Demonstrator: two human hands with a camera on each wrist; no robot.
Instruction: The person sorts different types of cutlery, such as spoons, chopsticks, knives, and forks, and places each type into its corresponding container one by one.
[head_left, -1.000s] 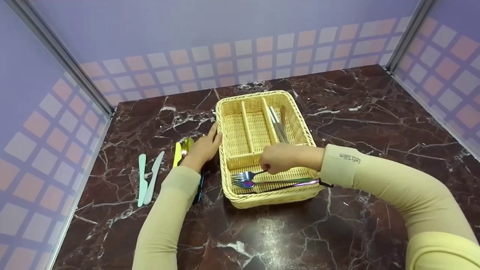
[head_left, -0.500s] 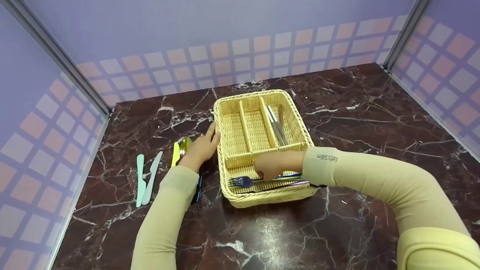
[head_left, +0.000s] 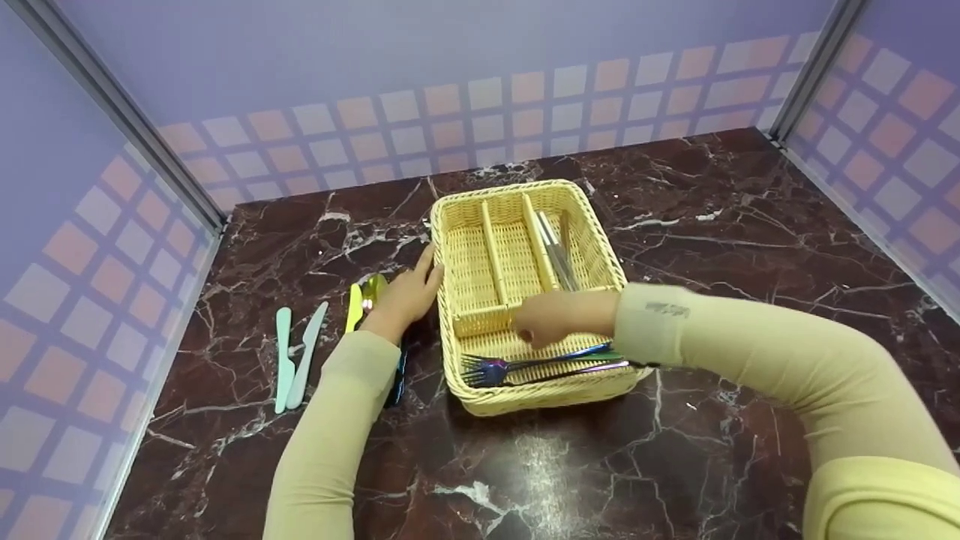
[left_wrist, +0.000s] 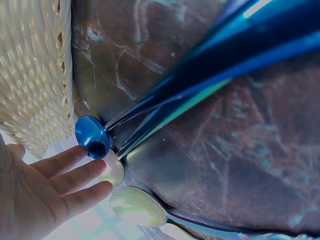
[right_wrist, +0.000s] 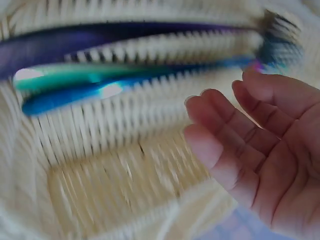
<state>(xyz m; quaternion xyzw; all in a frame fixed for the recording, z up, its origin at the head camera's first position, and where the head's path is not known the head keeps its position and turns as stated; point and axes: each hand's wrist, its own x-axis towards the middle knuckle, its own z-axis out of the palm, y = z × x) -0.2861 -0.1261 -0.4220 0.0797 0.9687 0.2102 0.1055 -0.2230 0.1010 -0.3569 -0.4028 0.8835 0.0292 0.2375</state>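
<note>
A pale yellow wicker basket [head_left: 452,352] with several compartments stands mid-table. My left hand [head_left: 409,300] rests against its left side, fingers extended. Over the front compartment is my right hand [head_left: 546,321]; in the right wrist view its fingers are loosely bent and hold nothing. Just in front of it, several shiny forks [head_left: 491,372] in blue, purple and green lie side by side along that compartment, tines to the left. Beneath the left hand lie a blue spoon [left_wrist: 90,134] and a gold spoon [left_wrist: 137,206], partly hidden by the arm in the head view.
Silver-handled cutlery [head_left: 555,251] lies in the basket's right rear compartment. On the dark marble table [head_left: 735,217], two mint-green knives [head_left: 284,360] lie at the left, and a yellow handle [head_left: 354,307] lies nearer the left hand. Tile-patterned walls [head_left: 480,112] border the table.
My right hand has let go of a blue fork, which now lies beside the other forks in the front compartment. The hand has drawn slightly back from them; the left hand keeps its place.
</note>
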